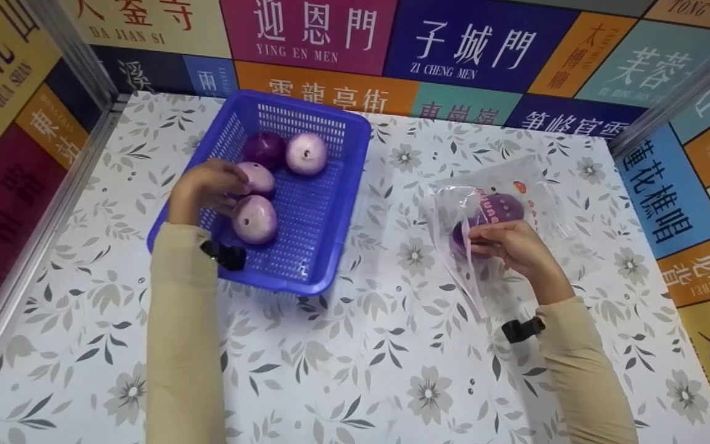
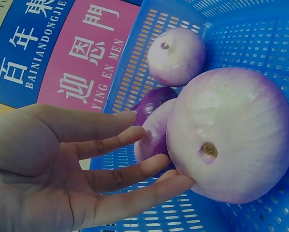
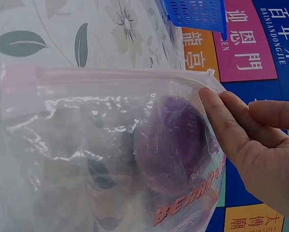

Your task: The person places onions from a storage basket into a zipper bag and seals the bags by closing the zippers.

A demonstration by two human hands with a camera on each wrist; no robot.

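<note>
In the blue plastic basket (image 1: 306, 287) lie several purple onions, two of them paler at the front, one pale onion (image 1: 306, 154) at the back and a darker onion (image 1: 264, 150) beside it. My left hand (image 1: 210, 185) reaches over the basket's left side. Its fingers extend toward the front onions, and the fingertips meet or nearly meet the nearest onion (image 2: 231, 135). On the right, a clear zip bag (image 1: 534, 179) with printed lettering holds purple onion (image 3: 171, 145), seen through the plastic. My right hand (image 1: 512, 246) pinches the bag's edge near the zip strip (image 3: 110, 75).
Floral-patterned white sheeting (image 1: 330, 370) covers the table. Panels with Chinese place names, such as the pink panel (image 1: 306, 37), stand along the back and both sides. The basket's back rim lies close to the back panels.
</note>
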